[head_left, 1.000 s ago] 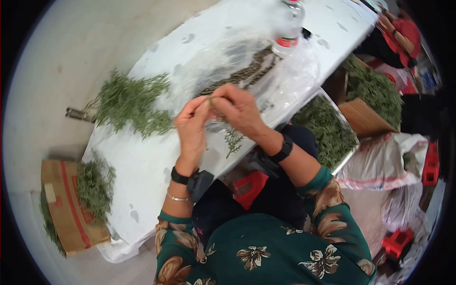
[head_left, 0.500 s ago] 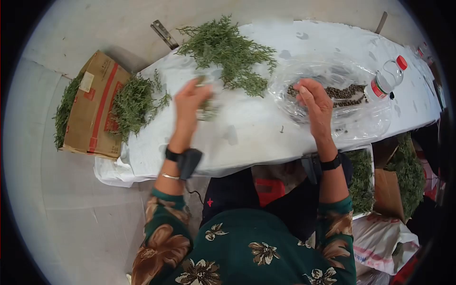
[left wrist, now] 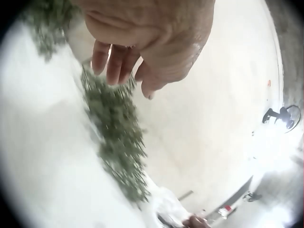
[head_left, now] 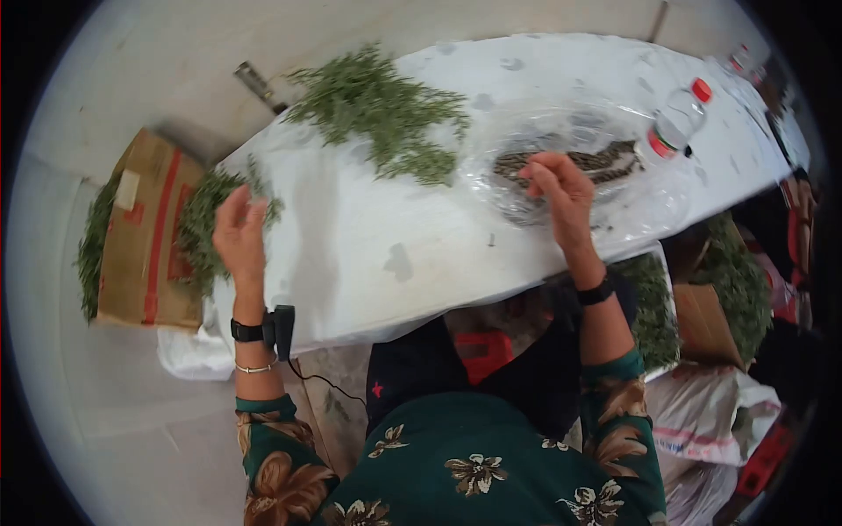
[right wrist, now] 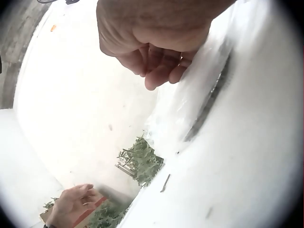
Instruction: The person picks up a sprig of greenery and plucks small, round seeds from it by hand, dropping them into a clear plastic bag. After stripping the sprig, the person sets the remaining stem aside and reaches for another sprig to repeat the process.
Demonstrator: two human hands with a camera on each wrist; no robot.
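In the head view my left hand [head_left: 239,235] is over the small pile of green sprigs [head_left: 200,230] by the cardboard box. Its fingers are loosely bent and apart, with nothing seen between them in the left wrist view. My right hand [head_left: 564,195] is over the clear plastic bag [head_left: 487,188], its fingers loosely curled in the right wrist view [right wrist: 164,59]. No held thing shows there. Rows of small dark beadlike pieces [head_left: 605,159] lie on the bag, partly behind the right hand. A larger heap of green sprigs [head_left: 373,114] lies between the hands, farther back.
A red-capped bottle [head_left: 680,123] stands by the bag on the white-covered table [head_left: 360,272]. The cardboard box [head_left: 145,245] is at the left end. At the lower right are a white tray of greenery [head_left: 653,320], another open box [head_left: 709,320] and a white sack [head_left: 706,412].
Both hands were together working a green sprig. They parted, and the left carried it leftward to the small pile and let go. The right moved over the bag. The head view has turned.
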